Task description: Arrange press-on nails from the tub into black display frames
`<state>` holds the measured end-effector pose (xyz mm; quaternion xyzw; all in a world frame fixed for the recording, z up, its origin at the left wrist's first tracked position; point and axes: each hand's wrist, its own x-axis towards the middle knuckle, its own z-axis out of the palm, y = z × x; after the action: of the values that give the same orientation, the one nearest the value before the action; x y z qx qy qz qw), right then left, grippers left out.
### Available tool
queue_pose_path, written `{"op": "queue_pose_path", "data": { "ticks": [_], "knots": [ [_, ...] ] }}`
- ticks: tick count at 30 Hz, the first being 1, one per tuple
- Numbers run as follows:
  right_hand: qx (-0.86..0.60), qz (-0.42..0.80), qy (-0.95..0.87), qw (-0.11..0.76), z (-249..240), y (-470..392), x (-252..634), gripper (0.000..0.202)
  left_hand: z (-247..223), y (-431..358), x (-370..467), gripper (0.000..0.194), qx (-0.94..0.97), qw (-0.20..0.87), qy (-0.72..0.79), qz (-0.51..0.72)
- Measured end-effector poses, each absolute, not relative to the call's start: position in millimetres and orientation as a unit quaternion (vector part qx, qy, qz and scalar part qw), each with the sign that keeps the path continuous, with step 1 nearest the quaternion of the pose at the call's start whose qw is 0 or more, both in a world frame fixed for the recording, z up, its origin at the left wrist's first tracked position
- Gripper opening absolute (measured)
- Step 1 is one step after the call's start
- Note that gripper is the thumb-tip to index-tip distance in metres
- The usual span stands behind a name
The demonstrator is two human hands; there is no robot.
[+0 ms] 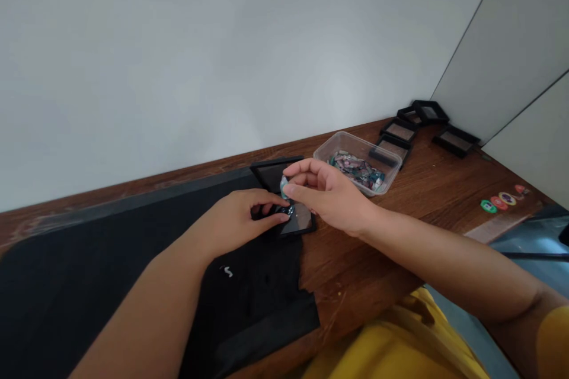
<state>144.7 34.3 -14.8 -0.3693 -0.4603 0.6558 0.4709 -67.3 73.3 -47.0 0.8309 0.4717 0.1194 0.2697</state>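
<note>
My right hand pinches a small pale blue-green piece between thumb and fingertips, just above the other hand. Thumb and forefinger of my left hand close on a small dark, shiny piece, whose kind I cannot make out. Both hands are over a black frame with a glossy, see-through middle, partly hidden by them. Beyond my right hand stands a clear plastic tub holding many small pink, teal and white pieces.
A black mat covers the left of the brown wooden table. Several black frames lie at the back right, near the wall panels. Round coloured stickers are by the right edge. Yellow cloth shows below.
</note>
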Motion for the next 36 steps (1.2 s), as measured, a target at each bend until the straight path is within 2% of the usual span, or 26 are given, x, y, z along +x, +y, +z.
{"op": "queue_pose_path", "data": {
  "ticks": [16,23,36],
  "knots": [
    [-0.356,0.660,-0.452,0.484,-14,31,144,0.025,-41,79,-77,0.034,0.819,0.268,0.496,0.104],
    [-0.365,0.655,-0.456,0.479,-13,31,144,0.027,-31,73,-68,0.036,0.811,0.224,0.530,0.100],
    [-0.361,0.646,-0.480,0.471,-15,31,145,0.028,-31,72,-64,0.022,0.821,0.162,0.530,0.135]
  ]
}}
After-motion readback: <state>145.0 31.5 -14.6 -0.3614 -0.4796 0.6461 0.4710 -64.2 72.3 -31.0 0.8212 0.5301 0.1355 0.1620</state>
